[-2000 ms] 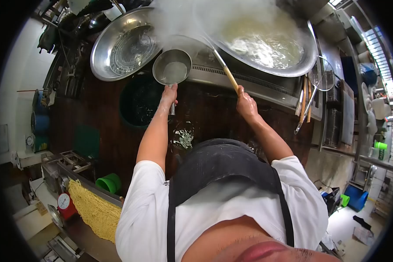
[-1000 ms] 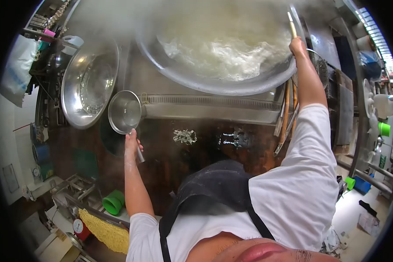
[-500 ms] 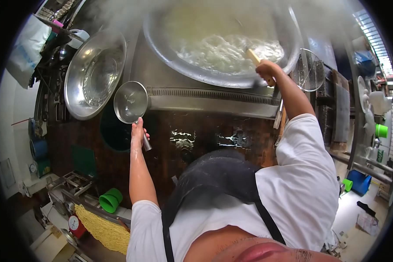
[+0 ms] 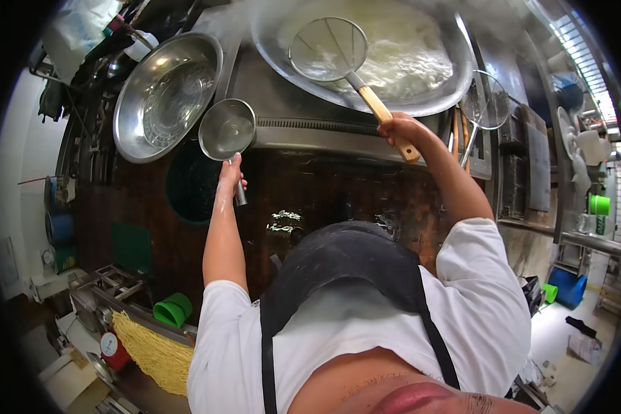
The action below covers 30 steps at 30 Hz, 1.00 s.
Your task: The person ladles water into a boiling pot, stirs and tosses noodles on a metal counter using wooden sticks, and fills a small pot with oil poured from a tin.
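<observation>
My left hand (image 4: 233, 174) is closed round the handle of a metal dipper (image 4: 226, 131), whose bowl lies just right of a wide steel basin (image 4: 125, 131). In my right hand (image 4: 406, 131) is the wooden handle of a round mesh strainer (image 4: 328, 50). The strainer's head is over the left part of a large pot (image 4: 428, 105) of bubbling, cloudy liquid, and no food shows in its mesh. Steam covers the pot's far side. What the dipper holds is hard to make out.
A dark green tub (image 4: 186, 190) stands below the basin. Another wire strainer (image 4: 488, 103) rests right of the pot. Yellow noodles (image 4: 152, 352), a red scale (image 4: 114, 350) and a green container (image 4: 172, 310) are at the lower left.
The strainer has come up out of the pot's liquid and now shows over its left part. My right hand has moved back toward me; the dipper has shifted slightly up and right.
</observation>
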Motion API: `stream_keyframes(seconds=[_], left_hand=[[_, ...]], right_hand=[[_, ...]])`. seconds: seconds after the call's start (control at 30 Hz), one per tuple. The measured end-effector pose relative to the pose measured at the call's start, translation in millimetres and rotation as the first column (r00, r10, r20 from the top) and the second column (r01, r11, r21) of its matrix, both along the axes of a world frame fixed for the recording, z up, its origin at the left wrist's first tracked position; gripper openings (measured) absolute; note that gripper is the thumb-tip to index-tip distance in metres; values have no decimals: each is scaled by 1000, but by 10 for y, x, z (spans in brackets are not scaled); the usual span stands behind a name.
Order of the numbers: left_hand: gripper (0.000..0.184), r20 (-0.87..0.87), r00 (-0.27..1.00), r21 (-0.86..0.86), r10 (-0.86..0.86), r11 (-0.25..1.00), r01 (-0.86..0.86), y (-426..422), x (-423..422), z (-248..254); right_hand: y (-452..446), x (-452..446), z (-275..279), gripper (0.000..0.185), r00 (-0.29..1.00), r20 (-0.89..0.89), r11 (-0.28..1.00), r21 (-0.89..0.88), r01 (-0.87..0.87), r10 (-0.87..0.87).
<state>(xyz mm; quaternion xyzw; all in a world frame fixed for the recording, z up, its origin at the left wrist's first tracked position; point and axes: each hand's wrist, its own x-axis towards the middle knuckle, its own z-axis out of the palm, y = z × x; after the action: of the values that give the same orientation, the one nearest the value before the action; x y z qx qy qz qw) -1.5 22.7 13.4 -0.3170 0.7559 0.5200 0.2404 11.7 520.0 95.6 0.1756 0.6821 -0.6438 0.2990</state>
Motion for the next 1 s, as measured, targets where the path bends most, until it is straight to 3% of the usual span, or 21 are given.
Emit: stream_keyframes(seconds=[0.13,0.27,0.3,0.37,0.43,0.47,0.6,0.67,0.77,0.93,1.0], left_hand=[[50,-13,999,-13,-29,999,29,-42,16,32],[54,-15,997,-64,-74,995,73,-128,-18,-29],[55,-9,996,-76,-85,994,84,-145,-1,-47],[58,-40,996,-83,-77,994,74,-163,12,-68],[58,-49,996,-81,-80,994,76,-156,30,-34],[61,-30,995,-60,-92,994,90,-183,-1,-52],[61,-18,995,-114,-96,989,93,-158,38,24],[58,-40,994,-107,-98,990,93,-175,103,-2],[54,-59,996,-43,-72,997,70,-144,45,-12],[48,-64,994,34,-94,995,96,-263,-17,-229],[47,-71,996,36,-49,998,52,-83,77,-34]], right_hand=[[-518,423,481,19,999,-43,999,24,-23,24],[-1163,885,813,29,985,-151,937,350,-21,78],[-1373,996,908,28,979,-162,857,515,-24,125],[-1501,1208,16,25,824,-403,562,817,129,397],[-1683,1249,-362,27,869,-313,498,862,91,382],[-1673,1199,-632,27,847,-305,475,877,72,434],[-1892,1213,-505,25,820,-347,463,879,114,455],[-1845,1279,-883,27,841,-328,480,872,94,430],[-1708,1105,-947,29,809,-398,543,831,119,433],[-1251,760,-319,40,745,-600,689,672,273,291],[-815,462,-72,44,795,-587,687,640,343,151]])
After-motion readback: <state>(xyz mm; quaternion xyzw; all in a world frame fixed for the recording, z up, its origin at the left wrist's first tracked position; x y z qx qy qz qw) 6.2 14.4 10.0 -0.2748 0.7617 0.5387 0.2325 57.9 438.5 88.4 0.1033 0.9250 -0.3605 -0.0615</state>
